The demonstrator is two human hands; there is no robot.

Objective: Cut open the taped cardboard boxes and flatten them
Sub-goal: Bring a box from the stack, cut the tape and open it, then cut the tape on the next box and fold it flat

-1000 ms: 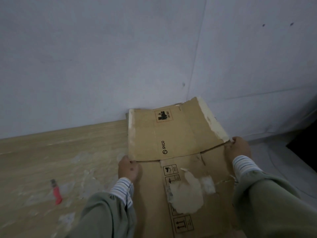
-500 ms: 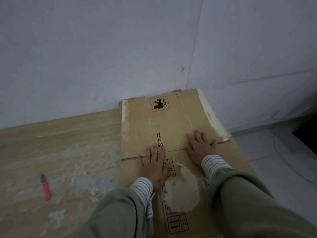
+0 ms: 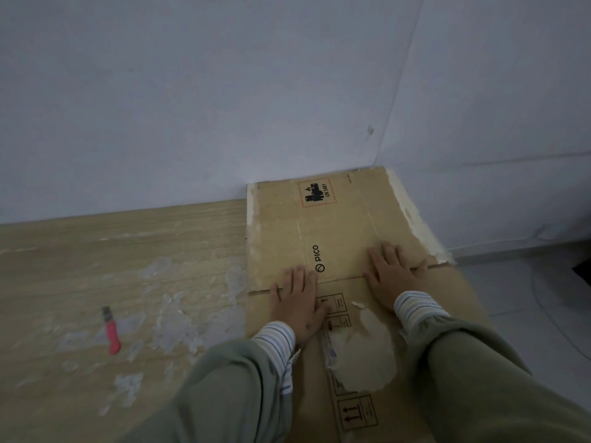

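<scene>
A flattened cardboard box (image 3: 339, 238) lies on the wooden worktop (image 3: 121, 257), its far edge against the pale wall (image 3: 224, 91) in the corner where two wall panels meet. The upper panel carries the printed word PICO and a red-dashed hazard label (image 3: 315, 192) reading UN 3481. A crease runs across the cardboard between this panel and the nearer one.

The left hand (image 3: 299, 302) presses flat on the cardboard, fingers spread, straddling the crease just left of the PICO mark. The right hand (image 3: 391, 271) also lies flat and open, fingers splayed, over the crease further right. Neither hand holds anything. Striped cuffs (image 3: 276, 340) show at both wrists beneath green sleeves (image 3: 230, 391), which cover much of the near cardboard.

Between the forearms, a torn patch (image 3: 364, 356) shows where the brown surface has peeled to a pale layer, beside printed handling symbols. White strips of torn paper run along the left and right edges of the far panel.

A red-handled utility knife (image 3: 111, 330) lies on the worktop well to the left of the box, untouched, among scuffed, peeled patches of the wooden surface. To the right of the cardboard, a pale tiled floor (image 3: 527, 302) is visible below.
</scene>
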